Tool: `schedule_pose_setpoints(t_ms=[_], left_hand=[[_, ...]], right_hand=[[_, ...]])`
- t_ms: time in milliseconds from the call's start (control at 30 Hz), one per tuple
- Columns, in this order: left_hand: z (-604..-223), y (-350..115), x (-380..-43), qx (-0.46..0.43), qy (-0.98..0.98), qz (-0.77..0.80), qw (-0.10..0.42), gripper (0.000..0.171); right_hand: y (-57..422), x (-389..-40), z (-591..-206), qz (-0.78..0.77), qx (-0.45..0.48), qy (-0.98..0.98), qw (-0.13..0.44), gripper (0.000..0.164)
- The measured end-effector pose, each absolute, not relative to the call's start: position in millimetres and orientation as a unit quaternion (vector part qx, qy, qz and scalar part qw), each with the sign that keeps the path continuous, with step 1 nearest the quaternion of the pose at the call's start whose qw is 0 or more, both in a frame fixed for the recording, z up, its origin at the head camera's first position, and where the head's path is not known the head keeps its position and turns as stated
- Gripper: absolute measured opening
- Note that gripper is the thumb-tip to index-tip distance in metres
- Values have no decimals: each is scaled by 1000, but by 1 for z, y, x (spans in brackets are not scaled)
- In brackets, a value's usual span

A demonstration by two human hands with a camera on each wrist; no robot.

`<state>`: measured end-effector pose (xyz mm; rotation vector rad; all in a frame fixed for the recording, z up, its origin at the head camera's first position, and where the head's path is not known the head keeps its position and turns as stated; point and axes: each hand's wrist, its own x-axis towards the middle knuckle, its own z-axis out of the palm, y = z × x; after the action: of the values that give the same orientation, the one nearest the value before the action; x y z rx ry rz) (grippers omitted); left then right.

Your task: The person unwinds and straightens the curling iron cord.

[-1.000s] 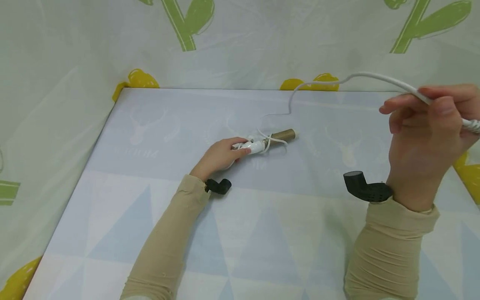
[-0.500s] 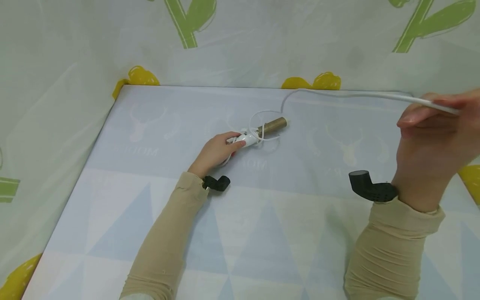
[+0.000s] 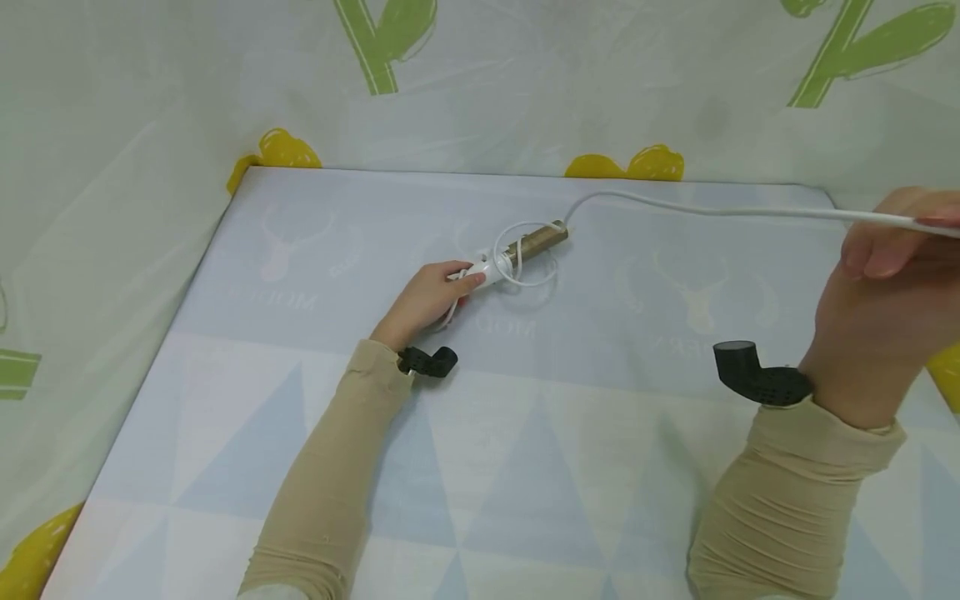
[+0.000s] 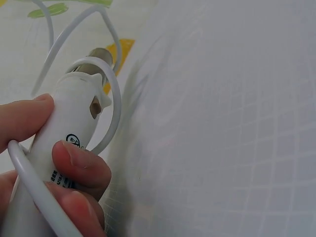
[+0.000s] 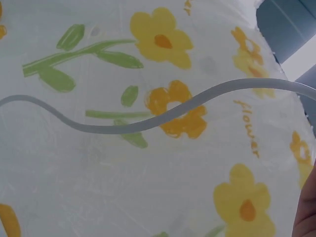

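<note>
My left hand (image 3: 427, 300) grips the white handle of a curling iron (image 3: 491, 268), whose brownish-gold barrel (image 3: 542, 241) points away to the upper right. In the left wrist view, thumb and fingers curl round the white handle (image 4: 69, 111). Loose loops of white cord (image 3: 534, 285) hang about the handle and barrel, and another length passes over the fingers. Raised at the right, my right hand (image 3: 892, 292) pinches the cord (image 3: 712, 211), which stretches across from near the barrel tip. The right wrist view shows the cord (image 5: 108, 129) in the air and only a sliver of that hand (image 5: 307, 210).
Beneath lies a table (image 3: 525, 467) with a pale cover of blue triangles and faint deer heads. A whitish sheet (image 3: 525, 92) with green stems and yellow flowers rises behind its back edge. Dark wrist cameras (image 3: 429, 362) are strapped to both wrists.
My right hand has moved further right, drawing the cord lower and straighter. The curling iron has shifted slightly left and turned a little upward, while my left hand keeps its hold.
</note>
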<state>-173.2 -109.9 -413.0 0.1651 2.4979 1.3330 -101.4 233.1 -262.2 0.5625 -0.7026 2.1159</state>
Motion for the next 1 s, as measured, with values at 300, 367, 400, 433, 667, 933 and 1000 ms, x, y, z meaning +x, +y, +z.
schedule_pose_setpoints(t_ms=[300,367,400,433,667,933,1000], left_hand=[[-413,-114,-174,7,841,519,154,55],[-412,-115,-174,-3,831,535,155,54],[-412,-116,-174,-7,824,545,153,53],[-412,-118,-174,-11,819,553,151,51],[-413,-127,-177,-44,794,590,143,48],[-410,-134,-179,-90,780,605,133,57],[-409,-134,-179,-93,779,608,125,59]], right_hand=[[230,-98,-256,865,212,-221,396,58],[229,-97,-255,868,208,-222,393,57],[230,-97,-254,869,205,-222,392,57],[230,-97,-255,870,202,-223,391,57],[238,-98,-255,877,179,-232,380,52],[255,-99,-258,865,166,-289,376,44],[259,-99,-258,859,144,-304,385,43]])
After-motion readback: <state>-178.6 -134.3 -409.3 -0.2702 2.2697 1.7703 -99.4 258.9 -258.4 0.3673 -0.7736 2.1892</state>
